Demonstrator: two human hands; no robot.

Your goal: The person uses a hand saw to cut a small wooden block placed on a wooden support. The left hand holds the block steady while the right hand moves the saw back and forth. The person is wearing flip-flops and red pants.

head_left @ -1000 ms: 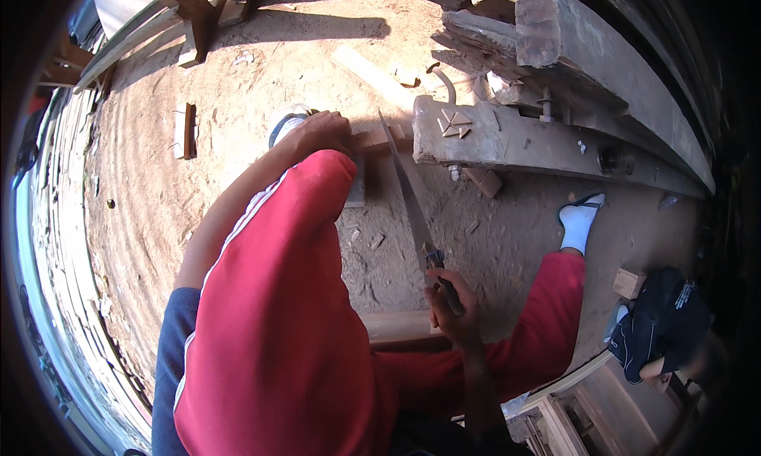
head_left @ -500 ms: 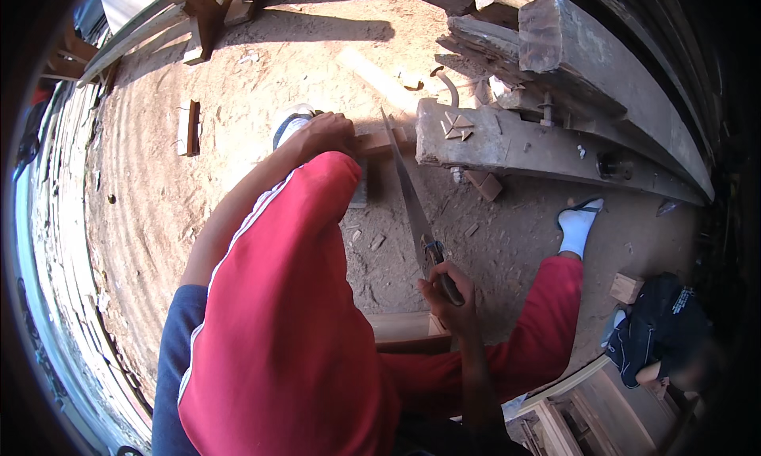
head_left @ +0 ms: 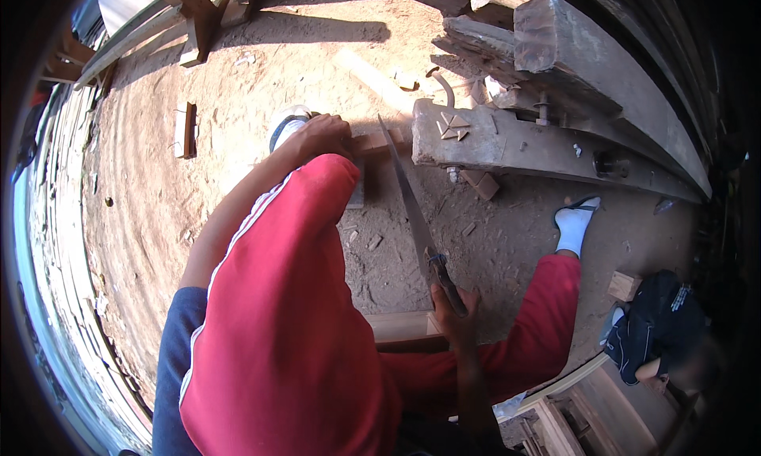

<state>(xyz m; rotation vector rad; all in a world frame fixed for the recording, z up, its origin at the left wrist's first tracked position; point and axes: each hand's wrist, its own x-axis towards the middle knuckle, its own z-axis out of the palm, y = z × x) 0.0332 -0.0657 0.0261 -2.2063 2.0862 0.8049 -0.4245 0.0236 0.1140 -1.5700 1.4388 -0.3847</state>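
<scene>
A handsaw (head_left: 411, 206) with a long tapering blade is in my right hand (head_left: 455, 313), whose fingers are wrapped round its dark handle. The blade slants away from me and up to the left, its far part crossing a short wooden piece (head_left: 371, 143). On the left end of that piece, just beyond my raised red-trousered knee (head_left: 325, 178), my left hand (head_left: 323, 134) is closed and presses down. Its fingertips are partly hidden. The wood's right end lies close to a thick, worn timber beam (head_left: 460, 151); I cannot tell whether they touch.
Several small wooden bits (head_left: 452, 127) lie on the beam, and a heavier timber (head_left: 555, 44) rests behind it. A bracket-like wooden piece (head_left: 185, 129) lies on the sandy ground at left. At lower right, a person in dark clothes (head_left: 662, 329) is beside a wooden frame (head_left: 587, 416).
My right hand has drawn the handsaw back a little towards me, and the blade's tip has shifted slightly nearer. My left hand stays on the wooden piece.
</scene>
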